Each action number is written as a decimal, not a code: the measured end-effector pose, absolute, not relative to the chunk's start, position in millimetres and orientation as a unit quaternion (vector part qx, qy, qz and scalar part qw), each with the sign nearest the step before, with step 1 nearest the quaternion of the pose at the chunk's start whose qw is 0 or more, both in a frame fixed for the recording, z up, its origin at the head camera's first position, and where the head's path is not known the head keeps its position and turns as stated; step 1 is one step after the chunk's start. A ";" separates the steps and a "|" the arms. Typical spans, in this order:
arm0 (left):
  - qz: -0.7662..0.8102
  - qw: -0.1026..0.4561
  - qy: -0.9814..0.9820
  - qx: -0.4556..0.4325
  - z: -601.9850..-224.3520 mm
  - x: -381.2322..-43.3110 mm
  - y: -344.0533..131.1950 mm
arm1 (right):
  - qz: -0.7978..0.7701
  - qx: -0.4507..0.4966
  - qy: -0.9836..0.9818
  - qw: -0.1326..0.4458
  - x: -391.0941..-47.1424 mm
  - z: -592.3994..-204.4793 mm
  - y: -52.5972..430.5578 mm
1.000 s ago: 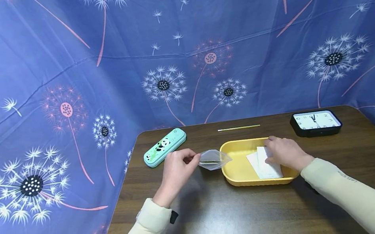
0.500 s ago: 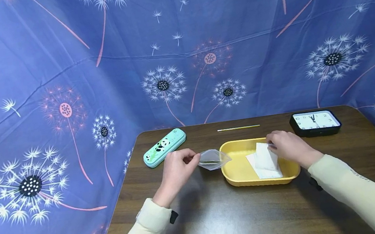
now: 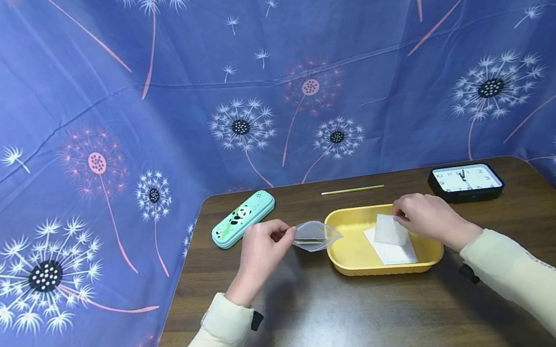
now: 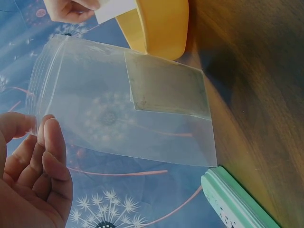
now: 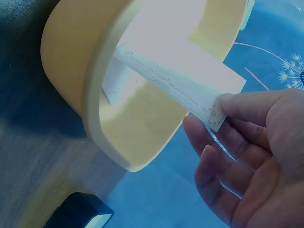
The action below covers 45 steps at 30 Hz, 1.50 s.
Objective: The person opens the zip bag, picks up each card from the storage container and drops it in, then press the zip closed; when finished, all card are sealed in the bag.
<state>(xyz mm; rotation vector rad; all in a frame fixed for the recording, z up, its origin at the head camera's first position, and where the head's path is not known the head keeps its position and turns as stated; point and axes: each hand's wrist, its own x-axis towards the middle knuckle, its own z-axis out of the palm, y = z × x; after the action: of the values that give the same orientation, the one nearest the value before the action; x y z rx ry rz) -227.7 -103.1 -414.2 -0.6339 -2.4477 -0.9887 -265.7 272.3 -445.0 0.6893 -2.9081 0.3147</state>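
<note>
My left hand pinches a clear zip bag by its zipped edge, left of the yellow tray. Through the plastic shows a greyish rectangular card or paper in one corner of the bag. Over the tray's right part, my right hand holds one corner of a white paper card between thumb and fingers. Faint printing runs along that card's edge. Beneath it another white card lies on the tray bottom, partly covered from view.
Left of the bag a mint pencil case with a panda lies on the wooden table. Behind the tray is a thin yellow pencil. A black-framed clock sits at the back right.
My right hand has lifted the upper white card off the other one and drawn slightly right, tilting it. The left hand and the bag have hardly moved.
</note>
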 end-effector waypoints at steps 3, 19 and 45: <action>-0.355 0.211 -0.882 -0.227 -414.4 -227.7 -103.6 | 0.103 0.234 -0.964 0.076 -265.2 -444.6 271.4; -0.358 0.200 -0.885 -0.220 -414.4 -228.7 -104.8 | 0.120 0.260 -0.945 0.158 -261.1 -437.3 261.6; -0.361 0.201 -0.882 -0.228 -415.5 -230.3 -103.7 | 0.194 0.420 -0.800 0.382 -216.0 -372.6 196.8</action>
<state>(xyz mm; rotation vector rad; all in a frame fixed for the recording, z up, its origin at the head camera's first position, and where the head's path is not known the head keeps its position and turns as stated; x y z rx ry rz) -230.3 -103.7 -415.5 -0.6377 -2.4632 -1.0082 -216.0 196.8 -372.6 1.0713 -2.0410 0.4950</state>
